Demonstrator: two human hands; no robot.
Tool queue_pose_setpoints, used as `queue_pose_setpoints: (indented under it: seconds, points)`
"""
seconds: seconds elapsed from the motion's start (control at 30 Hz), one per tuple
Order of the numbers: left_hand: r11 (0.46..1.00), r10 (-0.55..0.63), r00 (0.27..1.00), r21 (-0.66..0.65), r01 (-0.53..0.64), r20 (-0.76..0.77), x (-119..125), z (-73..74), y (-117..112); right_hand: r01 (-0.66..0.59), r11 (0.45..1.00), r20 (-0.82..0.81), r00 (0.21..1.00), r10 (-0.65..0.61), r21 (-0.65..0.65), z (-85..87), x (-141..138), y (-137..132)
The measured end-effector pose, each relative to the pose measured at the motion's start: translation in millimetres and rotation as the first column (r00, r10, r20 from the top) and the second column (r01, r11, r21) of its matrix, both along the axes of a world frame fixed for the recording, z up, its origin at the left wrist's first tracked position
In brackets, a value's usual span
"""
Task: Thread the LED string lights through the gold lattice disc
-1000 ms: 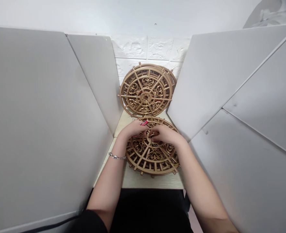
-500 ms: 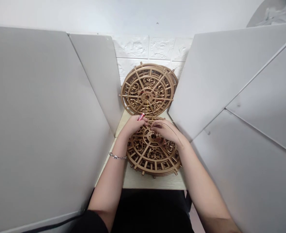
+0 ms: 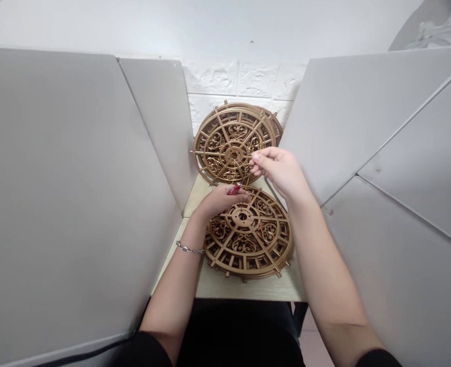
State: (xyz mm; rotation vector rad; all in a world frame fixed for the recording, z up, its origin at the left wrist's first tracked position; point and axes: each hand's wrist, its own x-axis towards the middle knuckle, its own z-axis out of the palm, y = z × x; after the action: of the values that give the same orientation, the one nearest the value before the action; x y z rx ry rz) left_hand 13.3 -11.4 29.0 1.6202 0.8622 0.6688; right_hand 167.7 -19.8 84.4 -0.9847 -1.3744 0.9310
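My left hand (image 3: 225, 200) is closed around a small red cylinder with a pale, shiny end (image 3: 234, 189); I cannot make out its kind. It hovers just over the upper left of the near gold openwork disc (image 3: 244, 262), which lies flat with scrolls and spokes around a hub. Higher and to the right, my right hand (image 3: 276, 165) pinches a thin yellow wire (image 3: 247, 181) that runs down toward my left fingers. Behind it leans the far gold disc (image 3: 206, 141), partly covered by my right fingertips, with another yellow wire at its hub.
The discs rest in stacks on a narrow pale wooden table (image 3: 248, 291). Tall grey panels stand close at the left (image 3: 64, 193) and right (image 3: 408, 214). A white brick-patterned wall (image 3: 213, 76) closes off the back.
My right hand has risen up and to the right, away from the near disc's hub, drawing the wire along. My left hand has shifted slightly right and the red cylinder has turned.
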Motion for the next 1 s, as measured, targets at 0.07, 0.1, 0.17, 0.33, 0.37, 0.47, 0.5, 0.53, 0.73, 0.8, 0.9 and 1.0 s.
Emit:
queue_pose_setpoints:
  seconds: [0.07, 0.1, 0.17, 0.33, 0.37, 0.47, 0.5, 0.53, 0.73, 0.8, 0.9, 1.0]
  points:
    - [0.998, 0.05, 0.999, 0.027, -0.051, 0.022, 1.0, 2.6, -1.1, -0.01, 0.999, -0.016, 1.0, 0.011, 0.037, 5.8, 0.4, -1.2]
    - [0.997, 0.071, 0.997, 0.027, -0.072, 0.03, 1.1, 3.8, -1.7, -0.007, 0.998, -0.019, 1.0, 0.008, 0.056, 7.5, 1.1, -2.8]
    - [0.994, 0.105, 0.993, 0.008, -0.106, 0.06, 1.1, 5.7, -2.4, 0.023, 0.996, -0.029, 0.999, -0.021, 0.084, 7.7, 3.9, -6.5]
    - [0.989, 0.151, 0.954, -0.042, -0.145, 0.26, 1.6, 5.1, -1.9, 0.124, 0.991, -0.098, 0.988, -0.118, 0.054, -14.4, 19.4, -4.8]
    - [0.986, 0.167, 0.934, -0.062, -0.155, 0.316, 1.7, 4.7, -1.8, 0.121, 0.992, -0.116, 0.986, -0.117, 0.025, -22.2, 23.2, -2.1]
    - [0.973, 0.232, 0.858, -0.119, -0.2, 0.459, 1.0, 5.3, -1.0, 0.114, 0.989, -0.044, 0.992, -0.119, -0.093, -46.9, 33.5, 5.8]
    - [0.966, 0.26, 0.828, -0.133, -0.223, 0.497, 0.2, 6.0, -0.4, 0.117, 0.985, 0.018, 0.993, -0.115, -0.13, -54.0, 36.3, 7.4]
    - [0.955, 0.295, 0.793, -0.148, -0.256, 0.533, -0.8, 6.9, 0.6, 0.124, 0.98, 0.085, 0.99, -0.111, -0.156, -59.8, 38.6, 7.9]
    - [0.765, 0.568, 0.469, -0.225, -0.603, 0.676, -12.3, 7.0, 13.2, 0.11, 0.977, 0.525, 0.851, 0.003, -0.185, -59.9, 41.2, -6.6]
    - [0.685, 0.611, 0.397, -0.206, -0.699, 0.685, -16.0, 4.3, 17.8, 0.094, 0.977, 0.599, 0.8, 0.039, -0.189, -53.9, 40.1, -12.2]
    - [0.594, 0.631, 0.366, -0.122, -0.796, 0.684, -18.9, 1.1, 21.4, 0.097, 0.973, 0.69, 0.719, 0.076, -0.208, -50.4, 40.4, -15.8]
    - [0.564, 0.654, 0.437, -0.013, -0.826, 0.617, -19.6, 1.8, 20.1, 0.097, 0.966, 0.747, 0.654, 0.121, -0.241, -52.7, 41.5, -15.7]
